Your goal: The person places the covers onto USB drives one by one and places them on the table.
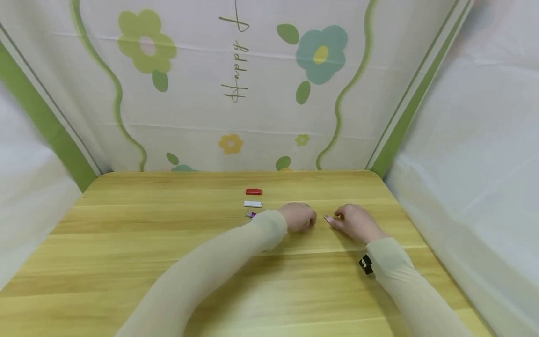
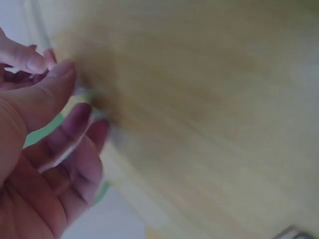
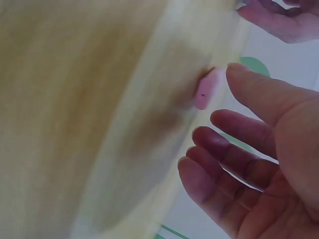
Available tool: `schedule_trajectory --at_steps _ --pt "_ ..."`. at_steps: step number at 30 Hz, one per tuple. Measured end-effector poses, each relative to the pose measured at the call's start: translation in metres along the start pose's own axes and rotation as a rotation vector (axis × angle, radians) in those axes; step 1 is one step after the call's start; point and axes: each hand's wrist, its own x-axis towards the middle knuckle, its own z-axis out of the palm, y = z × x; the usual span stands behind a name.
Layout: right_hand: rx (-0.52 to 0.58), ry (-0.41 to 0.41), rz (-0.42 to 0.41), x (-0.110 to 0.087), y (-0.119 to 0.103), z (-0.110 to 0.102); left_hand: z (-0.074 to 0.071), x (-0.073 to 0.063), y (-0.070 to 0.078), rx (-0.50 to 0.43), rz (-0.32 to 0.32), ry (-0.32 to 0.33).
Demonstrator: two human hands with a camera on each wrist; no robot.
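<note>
A pink USB stick (image 3: 203, 93) with a metal end lies at the fingertips of my right hand (image 1: 355, 223). In the right wrist view its thumb is beside the stick, and a gap separates thumb and fingers. My left hand (image 1: 300, 216) is just left of it, low over the table, fingers bent downward. In the left wrist view its thumb (image 2: 62, 69) and fingers are bent toward each other; I cannot tell whether they hold something small. Left of that hand, a purple and silver USB stick (image 1: 251, 215) is partly hidden by the left sleeve.
A white USB stick (image 1: 253, 204) and a red USB stick (image 1: 253, 192) lie in a column behind the purple one. The wooden table (image 1: 126, 215) ends at a flowered cloth (image 1: 261, 112) at the back. White cloth walls (image 1: 476, 178) stand at both sides.
</note>
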Motion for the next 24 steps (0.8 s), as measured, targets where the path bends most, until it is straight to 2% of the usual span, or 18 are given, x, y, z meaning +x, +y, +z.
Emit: schedule_trajectory --at_steps 5,10,15,21,24 --pt "-0.024 0.024 -0.019 0.002 0.002 0.006 0.005 0.004 -0.008 -0.082 0.002 -0.017" --pt "-0.05 0.025 -0.019 0.005 0.004 0.012 0.005 -0.001 -0.005 -0.109 -0.019 -0.046" --pt "-0.052 0.016 -0.033 0.004 -0.001 0.01 0.003 -0.008 -0.003 -0.061 -0.016 -0.053" --pt "-0.052 -0.059 -0.005 -0.001 -0.009 0.002 0.0 -0.014 0.001 0.072 0.029 -0.042" --pt "-0.055 -0.079 0.01 -0.004 -0.014 -0.002 0.0 -0.016 0.002 0.096 0.045 -0.031"
